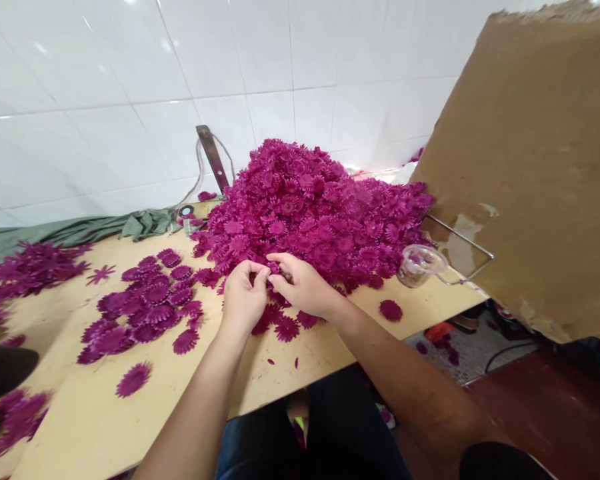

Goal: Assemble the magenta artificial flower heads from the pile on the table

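Note:
Both my hands meet at the front foot of a large heap of magenta artificial flower heads (pixel 300 207). My left hand (pixel 245 293) is closed in a pinch, thumb against forefinger, at the edge of a small magenta flower piece (pixel 273 267). Opposite it, my right hand (pixel 300 283) grips the same piece between thumb and fingers; the fingers hide most of it. Several loose magenta flower heads (pixel 287 329) lie on the board just below my hands. To the left is a spread of flat, round flower layers (pixel 155 293).
Star-shaped petal pieces (pixel 35 267) are piled at the far left. A clear plastic cup (pixel 420 265) stands right of the heap, beside a bent metal wire frame (pixel 467 250) and a large cardboard sheet (pixel 535 167). Green cloth (pixel 80 230) lies along the tiled wall. The board's front edge (pixel 300 383) is above my lap.

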Demonstrator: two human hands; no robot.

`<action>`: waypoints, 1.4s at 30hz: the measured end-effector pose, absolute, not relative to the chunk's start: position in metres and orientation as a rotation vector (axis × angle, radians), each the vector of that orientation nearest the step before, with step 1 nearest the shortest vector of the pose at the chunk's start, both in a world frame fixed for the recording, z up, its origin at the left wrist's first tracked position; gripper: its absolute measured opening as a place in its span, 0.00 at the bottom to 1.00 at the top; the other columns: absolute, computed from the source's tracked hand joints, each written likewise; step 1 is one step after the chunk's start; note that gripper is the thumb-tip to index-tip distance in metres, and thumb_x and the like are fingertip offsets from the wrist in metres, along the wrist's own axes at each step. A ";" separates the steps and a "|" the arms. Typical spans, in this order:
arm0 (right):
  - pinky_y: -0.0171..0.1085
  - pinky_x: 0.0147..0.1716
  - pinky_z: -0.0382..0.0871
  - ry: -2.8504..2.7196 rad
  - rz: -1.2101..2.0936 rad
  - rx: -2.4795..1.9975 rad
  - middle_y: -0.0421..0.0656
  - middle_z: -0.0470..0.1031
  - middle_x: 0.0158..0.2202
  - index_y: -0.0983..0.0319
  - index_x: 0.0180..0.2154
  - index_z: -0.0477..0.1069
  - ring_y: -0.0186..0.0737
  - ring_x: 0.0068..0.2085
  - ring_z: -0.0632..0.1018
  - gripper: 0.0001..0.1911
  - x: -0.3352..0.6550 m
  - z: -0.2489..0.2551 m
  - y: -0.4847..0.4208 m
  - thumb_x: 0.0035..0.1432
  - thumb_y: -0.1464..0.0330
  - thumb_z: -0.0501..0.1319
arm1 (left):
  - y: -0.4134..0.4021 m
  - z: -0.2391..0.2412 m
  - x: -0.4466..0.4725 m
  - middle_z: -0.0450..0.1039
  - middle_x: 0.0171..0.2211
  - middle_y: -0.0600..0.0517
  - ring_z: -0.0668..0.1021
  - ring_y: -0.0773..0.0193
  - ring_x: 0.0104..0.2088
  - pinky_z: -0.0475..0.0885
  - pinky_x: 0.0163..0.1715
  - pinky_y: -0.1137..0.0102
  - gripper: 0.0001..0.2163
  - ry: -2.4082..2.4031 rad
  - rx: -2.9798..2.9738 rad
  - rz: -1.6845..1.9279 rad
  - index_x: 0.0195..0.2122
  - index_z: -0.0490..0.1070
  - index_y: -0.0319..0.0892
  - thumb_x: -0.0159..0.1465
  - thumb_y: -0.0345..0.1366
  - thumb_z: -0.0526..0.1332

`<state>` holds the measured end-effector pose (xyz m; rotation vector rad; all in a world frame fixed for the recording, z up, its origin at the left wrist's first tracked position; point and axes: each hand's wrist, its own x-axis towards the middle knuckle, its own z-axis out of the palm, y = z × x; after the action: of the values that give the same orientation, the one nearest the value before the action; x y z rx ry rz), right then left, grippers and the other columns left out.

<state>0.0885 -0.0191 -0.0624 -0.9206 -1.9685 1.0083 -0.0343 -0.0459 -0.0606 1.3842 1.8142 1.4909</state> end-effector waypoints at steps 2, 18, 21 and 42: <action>0.41 0.44 0.67 -1.914 1.020 -0.898 0.50 0.74 0.41 0.67 0.49 0.64 0.39 0.41 0.74 0.19 0.087 -0.064 -0.019 0.53 0.73 0.54 | -0.042 -0.062 -0.038 0.65 0.18 0.57 0.68 0.67 0.23 0.62 0.29 0.71 0.04 1.796 1.325 1.548 0.21 0.66 0.42 0.52 0.30 0.57; 0.38 0.37 0.65 -1.860 1.157 -1.005 0.43 0.71 0.32 0.65 0.33 0.66 0.36 0.34 0.72 0.06 0.113 -0.060 -0.026 0.54 0.71 0.53 | -0.028 -0.047 -0.071 0.69 0.18 0.58 0.73 0.72 0.19 0.64 0.21 0.78 0.09 1.443 0.715 1.698 0.23 0.60 0.41 0.49 0.32 0.64; 0.37 0.36 0.66 -1.795 1.243 -0.909 0.42 0.71 0.32 0.64 0.33 0.66 0.35 0.33 0.72 0.06 0.114 -0.056 -0.021 0.54 0.68 0.54 | -0.037 -0.052 -0.064 0.69 0.18 0.60 0.71 0.75 0.18 0.65 0.20 0.80 0.15 1.288 0.804 1.596 0.25 0.66 0.39 0.37 0.29 0.70; 0.40 0.44 0.67 -1.792 1.220 -0.866 0.47 0.75 0.38 0.67 0.36 0.69 0.37 0.39 0.74 0.09 0.077 -0.057 -0.016 0.49 0.74 0.60 | -0.037 -0.058 -0.040 0.70 0.21 0.57 0.68 0.73 0.21 0.63 0.23 0.75 0.22 1.282 0.828 1.548 0.25 0.69 0.38 0.31 0.44 0.73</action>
<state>0.0772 -0.0160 -0.0570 -0.8659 -1.7921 1.2200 -0.0401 -0.0369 -0.0581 0.8283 1.2816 1.5478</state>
